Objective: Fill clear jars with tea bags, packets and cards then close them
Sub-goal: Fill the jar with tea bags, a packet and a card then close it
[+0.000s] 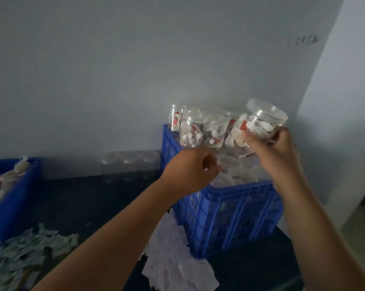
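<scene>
This looks like a small hand-packing workroom: a bare painted wall rises behind a dark work surface spread with bulk stock. On the right a blue plastic crate holds loose lids, with filled clear jars ranked along its far rim. At left a second blue crate holds tea bags, with a heap of packets near it and pale cards strewn in the middle.

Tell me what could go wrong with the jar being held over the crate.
1. The right hand holds the jar tilted, by its lower part only; it could slip into the crate.
2. Filled jars crowd the crate's far edge; setting this one among them may topple one.
3. Whether the lid is tight cannot be told; tilted, it might spill.
</scene>
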Available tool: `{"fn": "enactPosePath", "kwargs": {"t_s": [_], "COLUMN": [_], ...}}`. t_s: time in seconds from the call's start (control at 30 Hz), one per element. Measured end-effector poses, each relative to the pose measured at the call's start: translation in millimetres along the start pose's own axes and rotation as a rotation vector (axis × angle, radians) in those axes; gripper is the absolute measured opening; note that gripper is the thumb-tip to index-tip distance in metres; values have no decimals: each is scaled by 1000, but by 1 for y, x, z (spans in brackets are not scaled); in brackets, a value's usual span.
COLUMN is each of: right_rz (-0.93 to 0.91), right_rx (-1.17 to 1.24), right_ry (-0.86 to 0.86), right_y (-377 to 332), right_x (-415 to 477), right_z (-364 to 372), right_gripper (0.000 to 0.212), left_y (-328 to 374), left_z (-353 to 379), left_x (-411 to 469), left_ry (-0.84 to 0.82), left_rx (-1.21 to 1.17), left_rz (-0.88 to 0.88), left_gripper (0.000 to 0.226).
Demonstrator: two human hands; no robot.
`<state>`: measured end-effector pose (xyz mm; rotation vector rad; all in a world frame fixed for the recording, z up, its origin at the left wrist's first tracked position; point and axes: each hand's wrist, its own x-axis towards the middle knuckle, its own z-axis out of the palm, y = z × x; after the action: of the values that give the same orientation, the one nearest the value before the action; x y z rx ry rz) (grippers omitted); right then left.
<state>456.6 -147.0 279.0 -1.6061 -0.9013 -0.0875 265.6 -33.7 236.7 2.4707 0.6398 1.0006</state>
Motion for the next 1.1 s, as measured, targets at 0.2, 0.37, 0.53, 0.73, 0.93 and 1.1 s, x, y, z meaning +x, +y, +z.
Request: {"fn": "enactPosePath", "kwargs": {"t_s": [0.2,0.37,0.53,0.73,0.93,1.1], "right_rz": [126,144,130,175,182,-91], "right_rx": [-209,-331,-388,-365,-455,-482], "right_ry": [-145,-222,-189,-198,-247,-300], "right_y": [48,83,99,111,107,57], "right_x": [92,137,156,157,158,110], "right_z": [18,51,76,90,79,55], "right_gripper": [69,71,72,61,99,44], "left_y": [-9,-22,-24,-32,-33,-29], "left_z": [56,68,69,71,73,73], "left_x": [62,70,71,70,70,65], "left_ry": [-146,-218,-223,-175,-157,-92], "left_rx": [119,179,192,103,108,93], "left_rz": [-99,-172,-172,-171,-161,-138], "left_gripper": [31,22,28,26,24,28]}}
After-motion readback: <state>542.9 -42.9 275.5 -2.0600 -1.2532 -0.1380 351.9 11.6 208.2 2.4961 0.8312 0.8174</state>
